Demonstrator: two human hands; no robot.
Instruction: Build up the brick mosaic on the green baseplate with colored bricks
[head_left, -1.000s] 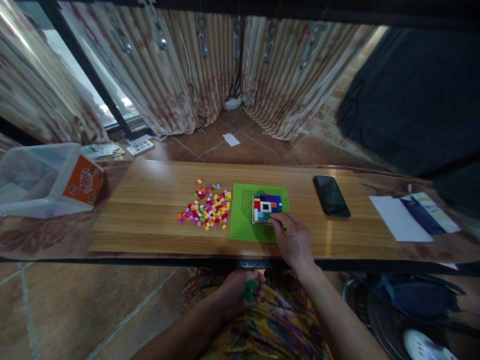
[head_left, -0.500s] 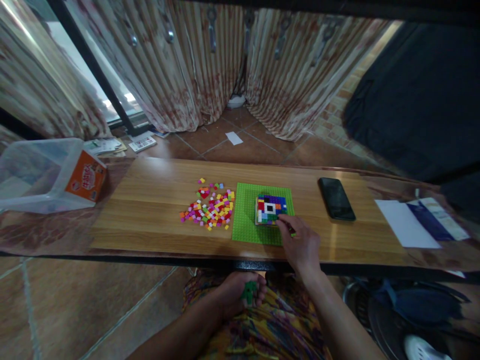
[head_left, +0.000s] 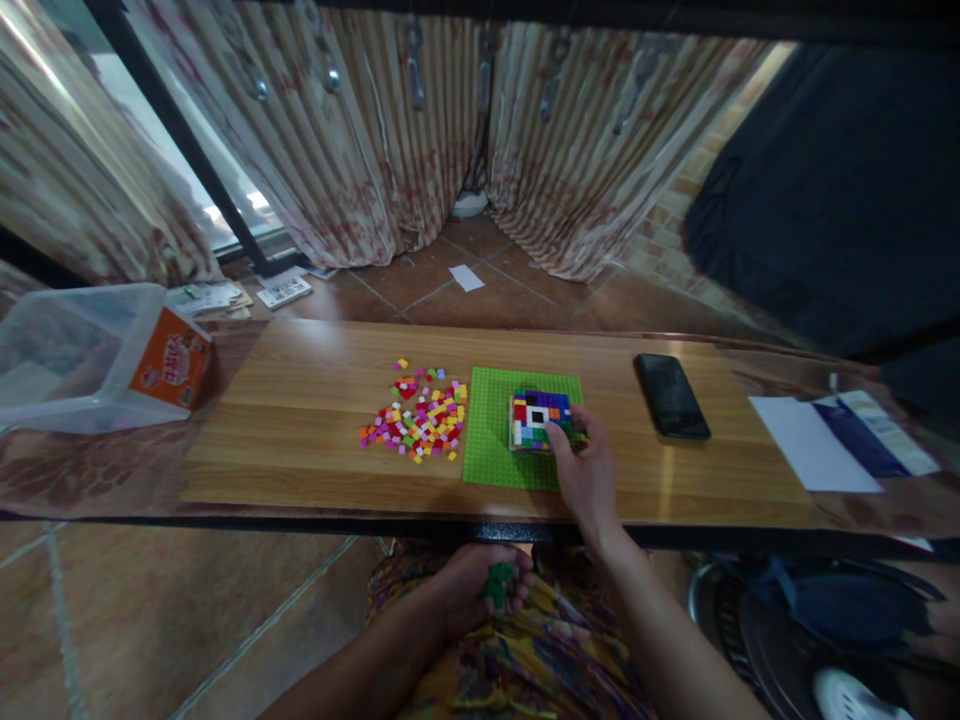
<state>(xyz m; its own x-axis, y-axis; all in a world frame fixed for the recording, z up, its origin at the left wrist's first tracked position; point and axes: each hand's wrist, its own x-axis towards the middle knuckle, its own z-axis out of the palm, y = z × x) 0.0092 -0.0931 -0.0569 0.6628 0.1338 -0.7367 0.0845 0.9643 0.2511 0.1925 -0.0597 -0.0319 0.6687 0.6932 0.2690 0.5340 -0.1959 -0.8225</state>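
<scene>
Table edge [head_left: 480, 531] separates left fingers [head_left: 525, 580] cupped round green pieces [head_left: 496, 586] from right fingers [head_left: 591, 422], grip unclear, at brick block [head_left: 534, 416].

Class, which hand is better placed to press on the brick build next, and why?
Probably the right hand: its thumb is at the brick build on the green baseplate. The left hand is off the table, palm up, holding green bricks.

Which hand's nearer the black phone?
Right. The right hand is at the brick block, left of the phone; the left hand is farther off, below the table edge, cupping green bricks.
</scene>
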